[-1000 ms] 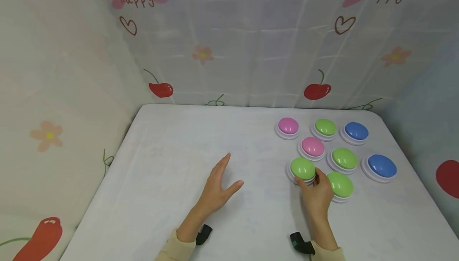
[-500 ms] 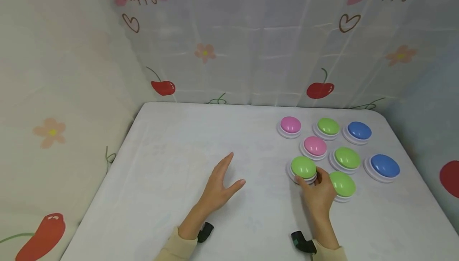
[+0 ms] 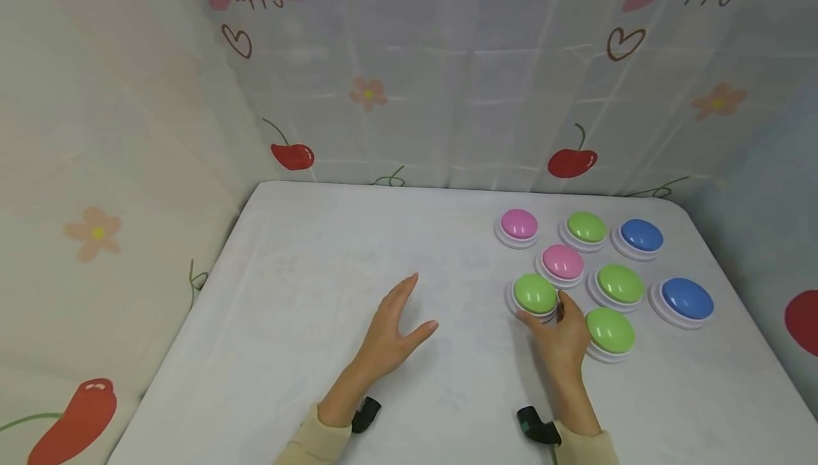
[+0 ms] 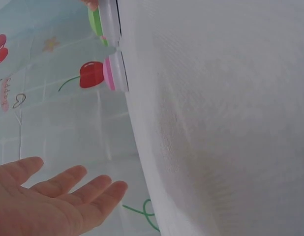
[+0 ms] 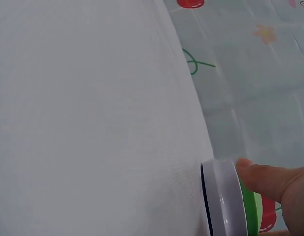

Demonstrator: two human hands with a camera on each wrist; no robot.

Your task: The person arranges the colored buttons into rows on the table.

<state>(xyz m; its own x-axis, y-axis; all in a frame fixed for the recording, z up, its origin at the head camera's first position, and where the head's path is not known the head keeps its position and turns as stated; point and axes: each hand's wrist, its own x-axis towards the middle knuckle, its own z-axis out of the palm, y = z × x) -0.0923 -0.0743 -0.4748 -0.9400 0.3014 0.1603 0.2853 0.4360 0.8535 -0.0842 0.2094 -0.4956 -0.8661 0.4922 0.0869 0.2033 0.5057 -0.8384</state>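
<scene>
My right hand (image 3: 561,334) grips the white rim of a green dome push button (image 3: 535,294), thumb on the near left and fingers on the right. In the right wrist view the thumb lies over the edge of this button (image 5: 226,201). Just right of the hand sits another green button (image 3: 610,331), and behind the held one is a pink button (image 3: 563,263). My left hand (image 3: 385,337) hovers near the middle of the table, thumb and fingers spread, holding nothing. The left wrist view shows its fingers (image 4: 63,189) extended.
More buttons stand at the right of the white table (image 3: 307,273): a pink one (image 3: 519,225), a green one (image 3: 586,228) and a blue one (image 3: 642,236) at the back, then a green (image 3: 620,284) and a blue (image 3: 686,299). Printed curtains (image 3: 447,81) enclose the table.
My right hand has shifted the green button slightly left and away from me, widening the gap to the green button on its right. The left hand has stayed put.
</scene>
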